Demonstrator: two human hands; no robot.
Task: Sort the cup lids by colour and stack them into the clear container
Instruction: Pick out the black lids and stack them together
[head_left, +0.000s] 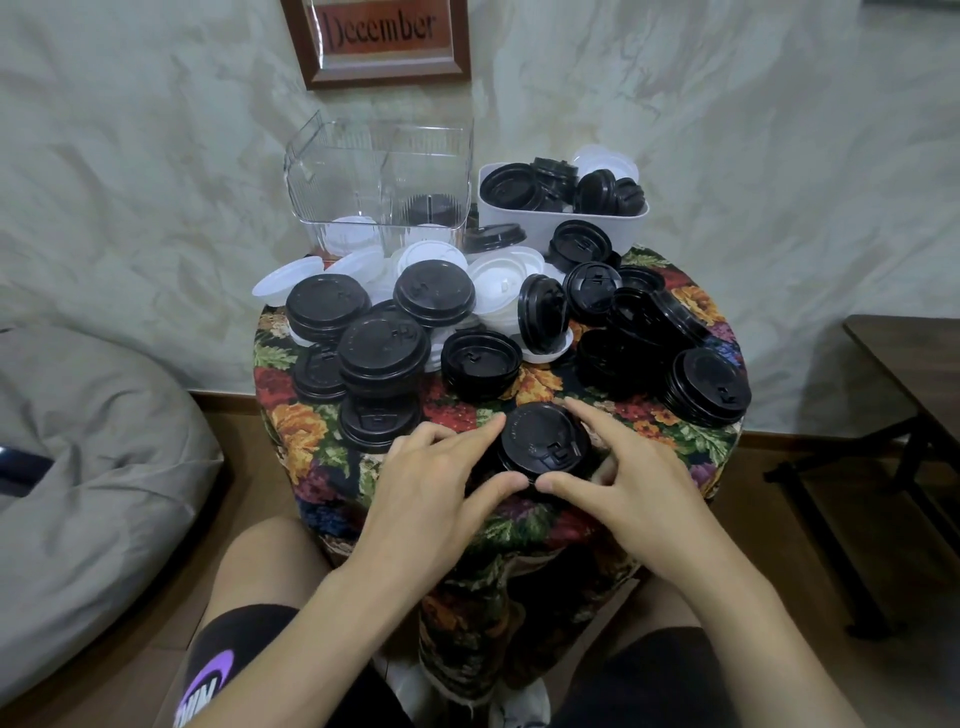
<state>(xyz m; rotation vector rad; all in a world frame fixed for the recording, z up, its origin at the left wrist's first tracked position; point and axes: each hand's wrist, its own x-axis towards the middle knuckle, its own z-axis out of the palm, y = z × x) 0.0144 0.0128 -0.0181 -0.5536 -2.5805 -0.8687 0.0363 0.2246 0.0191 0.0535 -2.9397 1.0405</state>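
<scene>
Lid piles (434, 293) lie between held stack (543, 439) and container (337, 171).

Home: beanbag (93, 467) (grey), floral tablecloth (540, 387).

Your stack of black lids (543, 441) sits upright at the near edge, tops up, pinched between your left hand (431, 483) and right hand (639, 483). More black lids (382, 345) lie in short stacks and tilted heaps across the middle, with white lids (501, 283) piled behind them. The clear container (379, 176) stands back left, with white lids in its left half and black in its right
</scene>
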